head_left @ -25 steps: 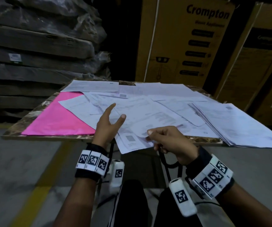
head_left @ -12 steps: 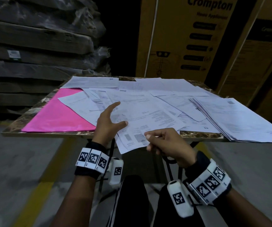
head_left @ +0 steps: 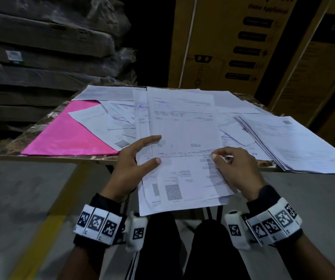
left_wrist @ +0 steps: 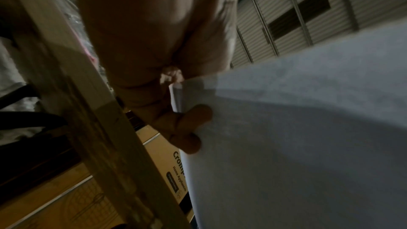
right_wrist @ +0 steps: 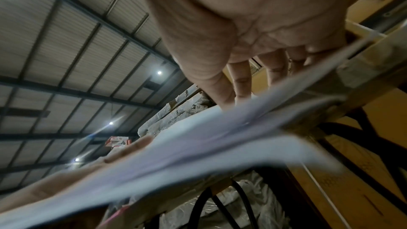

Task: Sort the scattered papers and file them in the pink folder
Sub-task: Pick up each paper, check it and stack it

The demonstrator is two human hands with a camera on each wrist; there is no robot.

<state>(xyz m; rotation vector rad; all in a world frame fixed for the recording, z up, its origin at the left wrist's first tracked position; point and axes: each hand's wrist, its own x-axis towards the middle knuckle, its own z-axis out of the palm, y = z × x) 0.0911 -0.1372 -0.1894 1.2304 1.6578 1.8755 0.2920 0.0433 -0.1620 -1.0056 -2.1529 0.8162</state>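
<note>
The pink folder (head_left: 67, 134) lies flat on the left of the table, with loose sheets overlapping its right edge. Several white printed papers (head_left: 182, 150) lie lengthwise in front of me and hang over the table's near edge. My left hand (head_left: 154, 150) holds their left edge, thumb and forefinger on top; in the left wrist view curled fingers (left_wrist: 189, 128) touch the papers (left_wrist: 308, 128) from below. My right hand (head_left: 218, 155) pinches the right edge. In the right wrist view its fingers (right_wrist: 242, 83) lie on the blurred papers (right_wrist: 198, 154).
More scattered sheets (head_left: 118, 122) cover the marbled table (head_left: 61, 158). A thicker stack of papers (head_left: 295, 142) lies at the right. Tall cardboard boxes (head_left: 233, 47) stand behind, wrapped flat packs (head_left: 41, 47) are piled at the left. A yellow floor line (head_left: 47, 229) runs below.
The held sheets have turned from slanting to lengthwise and slid toward me over the edge. My left hand went from hovering open to holding their left edge.
</note>
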